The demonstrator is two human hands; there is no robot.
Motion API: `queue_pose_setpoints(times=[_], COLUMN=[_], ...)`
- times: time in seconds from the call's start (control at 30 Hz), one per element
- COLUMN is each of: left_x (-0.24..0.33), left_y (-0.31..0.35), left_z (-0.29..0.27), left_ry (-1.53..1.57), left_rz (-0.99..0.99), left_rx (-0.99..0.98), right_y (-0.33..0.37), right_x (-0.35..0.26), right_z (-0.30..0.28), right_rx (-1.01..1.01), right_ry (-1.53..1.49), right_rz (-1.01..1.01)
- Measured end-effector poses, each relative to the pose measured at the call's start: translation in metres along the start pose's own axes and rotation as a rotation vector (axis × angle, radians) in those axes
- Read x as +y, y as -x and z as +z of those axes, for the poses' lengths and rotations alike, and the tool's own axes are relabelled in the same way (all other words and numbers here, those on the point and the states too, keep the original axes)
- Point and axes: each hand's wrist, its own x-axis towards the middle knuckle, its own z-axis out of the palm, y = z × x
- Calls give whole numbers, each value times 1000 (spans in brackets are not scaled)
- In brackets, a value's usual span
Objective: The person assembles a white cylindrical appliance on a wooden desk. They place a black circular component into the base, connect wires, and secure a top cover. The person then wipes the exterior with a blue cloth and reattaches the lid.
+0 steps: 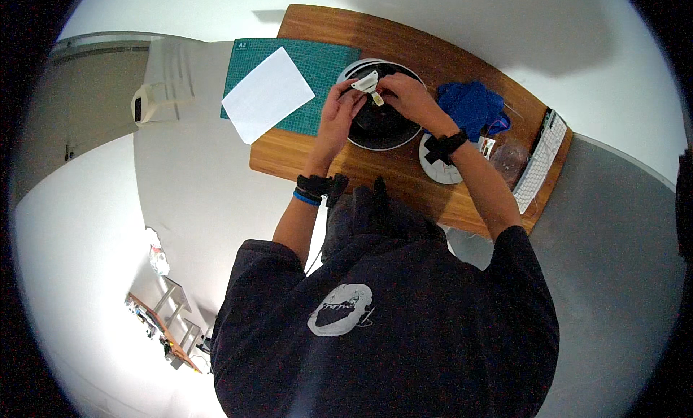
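Observation:
Above a round black housing with a white rim, both hands are raised close together. Pinched in my left hand is a small white bracket-like part with holes in its flat plate. A yellowish piece sticks out from it toward me. My right hand is closed, its fingertips at the right side of the white part beside the yellowish piece. What exactly those fingertips grip is too small and partly hidden to make out. Each wrist wears a black band.
A white sheet of paper lies on a green cutting mat at the left of the wooden table. To the right are a blue cloth, a white round cover, a clear plastic bag and a white keyboard.

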Motion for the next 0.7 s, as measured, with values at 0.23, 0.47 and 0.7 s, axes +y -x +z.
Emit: queue_pose_setpoints(times=[0.23, 0.47, 0.7], left_x=[1, 4, 2], left_y=[5, -2, -14], left_z=[10, 28, 36], left_ry=[-1034, -1108, -1250], left_rz=[244, 435, 399], left_rx=[4, 81, 113], right_y=[3, -1, 0], right_x=[-7, 14, 12], right_z=[-1, 6, 7], right_rx=[-3, 66, 15], right_ry=[-3, -21, -24], right_rz=[-2, -2, 121])
